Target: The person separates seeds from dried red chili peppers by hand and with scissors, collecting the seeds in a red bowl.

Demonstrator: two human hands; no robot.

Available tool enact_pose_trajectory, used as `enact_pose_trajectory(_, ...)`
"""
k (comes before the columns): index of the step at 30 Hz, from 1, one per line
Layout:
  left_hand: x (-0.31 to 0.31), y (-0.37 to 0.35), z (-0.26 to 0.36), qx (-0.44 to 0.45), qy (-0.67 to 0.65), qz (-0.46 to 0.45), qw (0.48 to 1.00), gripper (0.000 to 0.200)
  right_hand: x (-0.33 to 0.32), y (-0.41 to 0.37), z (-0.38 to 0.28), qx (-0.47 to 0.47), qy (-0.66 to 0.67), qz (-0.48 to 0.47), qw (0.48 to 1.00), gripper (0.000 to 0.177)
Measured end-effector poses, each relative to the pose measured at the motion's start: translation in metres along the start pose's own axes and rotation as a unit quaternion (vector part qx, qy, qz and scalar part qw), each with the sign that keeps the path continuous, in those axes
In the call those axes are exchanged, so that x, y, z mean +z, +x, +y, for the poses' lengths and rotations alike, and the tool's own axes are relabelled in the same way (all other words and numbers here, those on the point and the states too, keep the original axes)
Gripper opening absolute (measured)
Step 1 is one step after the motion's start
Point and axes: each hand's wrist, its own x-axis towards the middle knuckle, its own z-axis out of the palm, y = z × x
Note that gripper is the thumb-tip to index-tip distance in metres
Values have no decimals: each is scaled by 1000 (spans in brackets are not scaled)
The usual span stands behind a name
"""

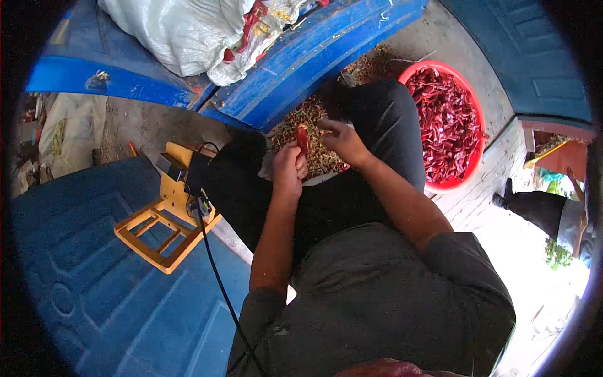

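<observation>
A dried red chili (pixel 303 139) points upward out of my left hand (pixel 289 168), whose fingers are wrapped round its lower part. Just to the right of the chili is my right hand (pixel 344 143), its fingers bent toward the chili's top; whether they hold anything is too small and blurred to tell. Beneath both hands lies a heap of chili stems and scraps (pixel 320 157) between the knees. A round red basin (pixel 480 119) full of dark red chili pieces (pixel 441 122) stands beyond the right knee.
White sack (pixel 182 38) on a blue surface (pixel 276 78) at the top. A small wooden stool (pixel 166 239) and black cable (pixel 220 283) are at the left, over a blue panel (pixel 81 251). Another person's dark-clothed leg (pixel 534 207) shows at the far right.
</observation>
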Motion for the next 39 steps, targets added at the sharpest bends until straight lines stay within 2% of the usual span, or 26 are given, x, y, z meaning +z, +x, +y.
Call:
enact_pose_trajectory(2,3,-4,3,-19,13,-30,999,15,-1,-13,-50,85,201,-70,973,68)
enact_pose_trajectory(3,5,-4,3,-11,9,-37,999,15,0,-19,-60,61,200,-89,974,76)
enact_pose_trajectory(4,6,-6,2,-24,34,-25,999,15,16,-8,-29,-89,89,-39,991,63)
enact_pose_trajectory(6,4,-6,-4,-33,56,-15,998,15,17,-9,-38,-86,85,-35,992,40)
enact_pose_trajectory(7,2,-5,-8,-40,61,-18,997,15,15,-11,-40,-90,82,-36,992,40)
enact_pose_trajectory(9,9,-8,-3,-48,73,-27,996,17,3,-12,-45,-65,132,5,989,24)
enact_pose_trajectory(11,13,-11,0,-48,77,-29,995,17,-25,-22,-67,-154,39,136,978,19)
enact_pose_trajectory(12,14,-10,0,-47,82,-32,995,18,-48,-31,-84,-98,134,158,973,19)
enact_pose_trajectory(13,12,-11,-2,-47,76,-31,995,18,-80,-42,-105,-175,-4,254,951,19)
enact_pose_trajectory(14,10,-10,-4,-47,71,-38,996,18,-103,-54,-127,-137,-23,351,926,17)
enact_pose_trajectory(15,9,-9,-5,-45,66,-46,996,18,-145,-53,-102,-163,20,397,903,19)
enact_pose_trajectory(16,11,-8,-2,-41,59,-47,996,18,-178,-66,-104,-178,-28,418,890,23)
enact_pose_trajectory(18,14,-15,3,-41,60,-61,996,17,-228,-89,-91,-101,-223,459,854,28)
enact_pose_trajectory(19,16,-18,5,-38,50,-60,996,17,-242,-93,-78,-107,-229,454,854,28)
enact_pose_trajectory(21,22,-20,9,-48,99,-83,990,17,-260,-90,-56,15,-424,458,781,30)
enact_pose_trajectory(22,25,-22,12,-47,91,-80,991,17,-252,-77,-68,11,-430,453,781,30)
enact_pose_trajectory(24,26,-26,16,-55,103,-85,989,17,-211,-40,-87,-147,-232,343,899,34)
enact_pose_trajectory(26,22,-25,12,-48,88,-85,991,17,-140,-8,-157,-154,-113,246,950,38)
enact_pose_trajectory(28,15,-22,8,-37,74,-85,993,17,-94,41,-181,-164,-20,148,975,39)
enact_pose_trajectory(30,7,-20,4,-66,57,-59,994,17,-52,85,-212,-174,-42,102,978,43)
enact_pose_trajectory(32,-2,-20,1,-62,66,-42,995,17,-26,148,-215,-226,-123,125,958,47)
enact_pose_trajectory(33,-6,-22,3,-60,54,-34,996,17,-14,149,-230,-229,-120,126,958,47)
enact_pose_trajectory(35,-9,-24,9,-52,38,-24,998,17,-1,147,-268,-170,-128,125,969,51)
enact_pose_trajectory(36,-10,-26,11,-50,38,-25,998,17,5,153,-269,-172,-128,125,969,51)
enact_pose_trajectory(38,-10,-28,13,-42,18,-18,999,15,10,177,-256,-141,-263,170,939,44)
enact_pose_trajectory(39,-9,-27,13,-41,16,-20,999,15,12,179,-258,-114,-240,194,944,45)
